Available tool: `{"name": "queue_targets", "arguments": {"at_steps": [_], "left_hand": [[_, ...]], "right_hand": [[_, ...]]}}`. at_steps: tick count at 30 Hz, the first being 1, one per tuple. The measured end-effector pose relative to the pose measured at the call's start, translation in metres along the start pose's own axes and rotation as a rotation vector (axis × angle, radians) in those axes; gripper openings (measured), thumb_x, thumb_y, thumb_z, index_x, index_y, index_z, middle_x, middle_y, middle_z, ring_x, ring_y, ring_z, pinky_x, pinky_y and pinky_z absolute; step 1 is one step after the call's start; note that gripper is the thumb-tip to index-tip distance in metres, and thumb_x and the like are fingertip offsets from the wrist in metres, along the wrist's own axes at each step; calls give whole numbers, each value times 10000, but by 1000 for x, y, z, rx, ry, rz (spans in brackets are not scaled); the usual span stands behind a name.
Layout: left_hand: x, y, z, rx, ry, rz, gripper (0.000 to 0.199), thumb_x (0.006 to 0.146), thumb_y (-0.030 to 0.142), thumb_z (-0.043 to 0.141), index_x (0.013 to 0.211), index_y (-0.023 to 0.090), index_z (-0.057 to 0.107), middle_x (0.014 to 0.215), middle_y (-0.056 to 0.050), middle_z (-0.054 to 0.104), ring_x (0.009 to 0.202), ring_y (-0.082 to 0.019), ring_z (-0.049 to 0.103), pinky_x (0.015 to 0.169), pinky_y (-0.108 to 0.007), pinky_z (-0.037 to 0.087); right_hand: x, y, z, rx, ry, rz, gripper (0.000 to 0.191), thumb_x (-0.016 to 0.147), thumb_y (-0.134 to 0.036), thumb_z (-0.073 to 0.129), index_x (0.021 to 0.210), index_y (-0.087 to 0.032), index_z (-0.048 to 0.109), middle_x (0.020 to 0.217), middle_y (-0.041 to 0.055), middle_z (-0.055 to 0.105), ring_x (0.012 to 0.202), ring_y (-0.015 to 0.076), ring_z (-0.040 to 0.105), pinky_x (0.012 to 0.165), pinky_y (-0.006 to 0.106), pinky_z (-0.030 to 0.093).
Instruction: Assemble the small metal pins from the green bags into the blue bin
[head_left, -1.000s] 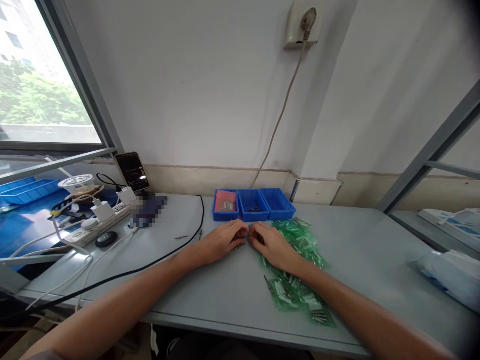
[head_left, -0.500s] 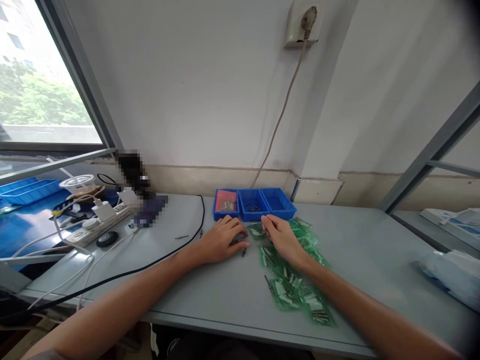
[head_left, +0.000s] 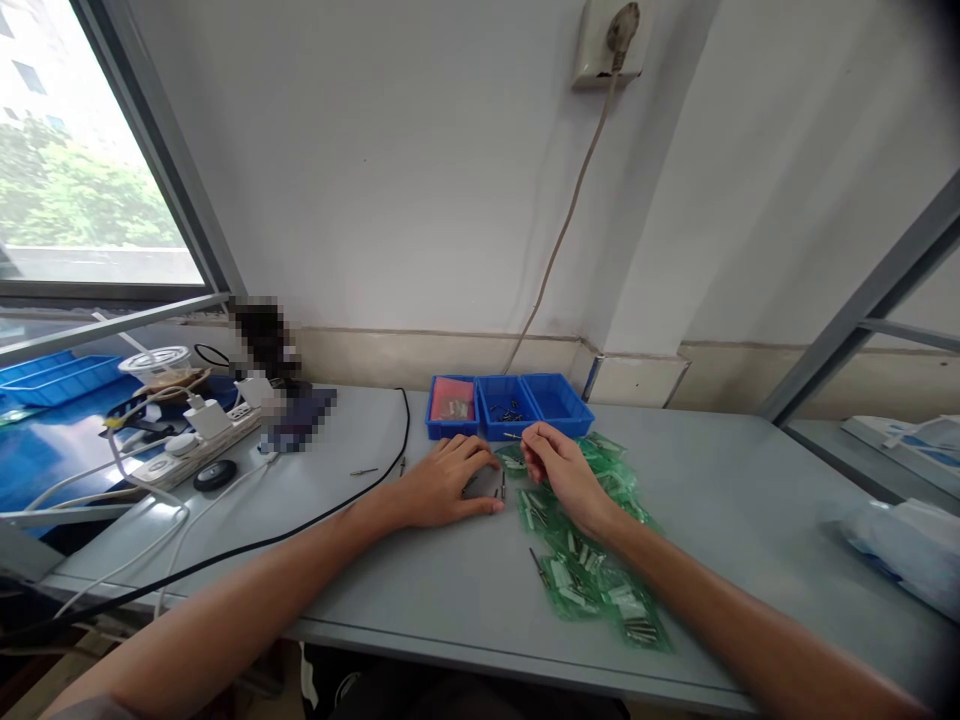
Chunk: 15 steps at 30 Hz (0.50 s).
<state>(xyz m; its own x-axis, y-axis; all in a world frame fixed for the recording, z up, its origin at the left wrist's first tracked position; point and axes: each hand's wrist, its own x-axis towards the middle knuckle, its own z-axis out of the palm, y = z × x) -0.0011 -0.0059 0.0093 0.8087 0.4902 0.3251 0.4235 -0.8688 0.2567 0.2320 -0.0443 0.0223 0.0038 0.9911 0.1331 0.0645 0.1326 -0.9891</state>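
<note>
My right hand (head_left: 561, 470) is closed in a pinch on a thin metal pin (head_left: 512, 435), which points left from the fingertips. Just below it lie green plastic bags (head_left: 574, 585) packed with metal pins and white pieces. My left hand (head_left: 448, 482) rests on the grey table, thumb and fingers apart. Several small dark metal pins (head_left: 502, 486) lie on the table between its thumb and fingers, partly hidden. Behind both hands stands a blue three-part tray: a red packet (head_left: 452, 400) in the left bin, loose metal parts (head_left: 510, 412) in the middle bin (head_left: 495, 434).
A black cable (head_left: 322, 514) crosses the table at left. Beyond it are a power strip (head_left: 217, 440) with white chargers, a black round object (head_left: 215, 475) and a lidded cup (head_left: 155, 368). A loose pin (head_left: 364, 472) lies near the cable. A plastic bag (head_left: 907, 555) lies far right.
My left fingers and thumb have spread apart, and the pins by them lie differently. The pin in my right hand now shows, jutting left from the fingertips.
</note>
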Motion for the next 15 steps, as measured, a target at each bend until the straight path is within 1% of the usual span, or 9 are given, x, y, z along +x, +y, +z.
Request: {"name": "queue_targets", "arguments": {"at_steps": [3, 5, 8, 11, 13, 15], "left_hand": [[0, 0, 1, 4, 7, 2, 413, 1064, 571, 598, 1325, 252, 605, 1349, -79, 615, 1201, -275, 563, 1068, -430, 436], [0, 0, 1, 12, 12, -1, 326, 1104, 498, 547, 1305, 250, 614, 1342, -81, 619, 1199, -270, 565, 1066, -428, 436], [1, 0, 2, 31, 15, -5, 259, 1128, 416, 504, 1291, 249, 618, 1323, -80, 622, 1189, -264, 566, 1057, -426, 441], [2, -1, 3, 45, 25, -1, 233, 1135, 357, 476, 1287, 250, 617, 1308, -79, 624, 1177, -256, 566, 1043, -417, 447], [2, -3, 4, 51, 33, 5, 220, 1134, 307, 460, 1278, 246, 615, 1303, -79, 627, 1166, -251, 566, 1026, -408, 451], [2, -4, 6, 59, 37, 11, 228, 1126, 241, 437, 1273, 241, 612, 1304, -79, 628, 1156, -247, 565, 1010, -401, 452]], "right_hand": [[0, -1, 1, 41, -2, 38, 504, 916, -666, 688, 720, -222, 552, 704, -31, 478, 602, 136, 411, 577, 291, 348], [0, 0, 1, 73, -6, 52, 531, 904, -687, 705, 705, -218, 553, 676, -38, 449, 586, 129, 384, 559, 287, 328], [0, 1, 1, 158, 4, 63, 502, 892, -653, 742, 719, -215, 570, 687, -39, 457, 566, 116, 364, 539, 279, 316], [2, 3, 0, 223, 20, 53, 426, 864, -594, 789, 780, -215, 612, 754, -29, 517, 564, 105, 386, 530, 270, 318], [3, 4, -1, 227, 33, 48, 405, 836, -579, 814, 822, -220, 627, 794, -24, 550, 570, 104, 411, 529, 267, 326], [5, 5, -2, 191, 56, 43, 415, 807, -586, 830, 851, -226, 630, 782, -32, 555, 568, 106, 423, 527, 267, 329]]}}
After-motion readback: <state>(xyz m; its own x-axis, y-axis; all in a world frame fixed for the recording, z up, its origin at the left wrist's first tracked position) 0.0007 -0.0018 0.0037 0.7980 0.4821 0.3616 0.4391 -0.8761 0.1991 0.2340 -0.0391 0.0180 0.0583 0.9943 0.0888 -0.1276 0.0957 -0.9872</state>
